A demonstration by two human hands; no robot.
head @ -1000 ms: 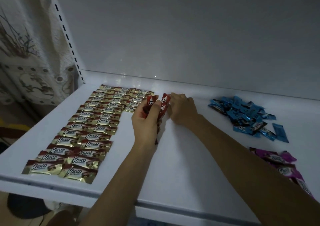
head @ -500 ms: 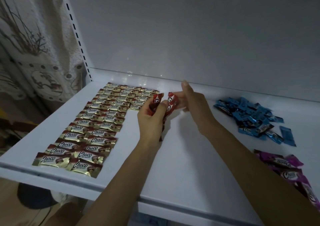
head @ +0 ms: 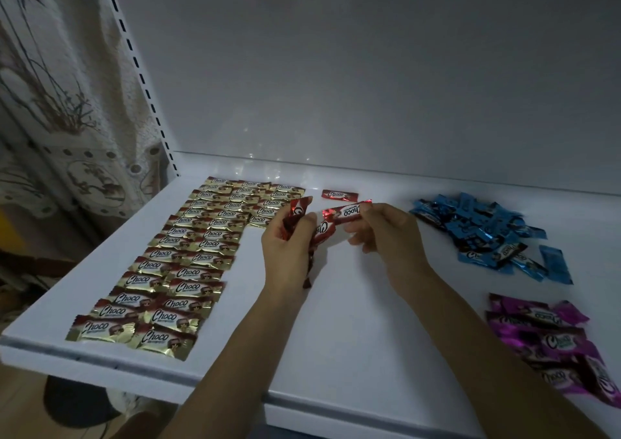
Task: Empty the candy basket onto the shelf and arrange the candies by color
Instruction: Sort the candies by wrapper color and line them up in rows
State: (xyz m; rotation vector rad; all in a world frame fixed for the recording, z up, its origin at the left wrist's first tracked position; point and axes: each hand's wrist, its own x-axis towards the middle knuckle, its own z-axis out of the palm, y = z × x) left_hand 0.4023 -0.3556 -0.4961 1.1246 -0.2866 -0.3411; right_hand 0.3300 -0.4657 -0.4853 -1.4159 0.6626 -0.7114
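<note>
Fingers, left: left hand [head: 285, 247] curled round a bunch of red candies [head: 297, 211], thumb on top, bunch upright above the shelf.
Fingers, right: right hand [head: 386, 237] pinches one red candy [head: 346, 211] by its end, held level, its other end touching the left bunch.
Shelf: white shelf [head: 353, 321], front edge low in the view, grey back wall [head: 369, 69] behind.
Open room: bare strip from front edge to back wall, between gold rows and the right-hand piles; both hands are over it.
Edges: front gold pieces lie near the front lip; purple pile runs out at the right border.
Writing: "Choco" readable on gold, red, blue and purple wrappers; small print below too small to read.
Count, red: one lone red piece [head: 337, 195] flat near the back wall, one in right hand, at least two in left.
Count, gold: gold candies [head: 174, 264] in two long overlapping columns, a third short one at the back; exact number unclear.
Count, blue: loose blue pile [head: 477, 230], one stray piece [head: 556, 264] beside it.
Count, purple: purple pile [head: 551, 341], heaped, uncountable.
Left side: slotted upright [head: 141, 79], patterned curtain [head: 50, 102].
</note>
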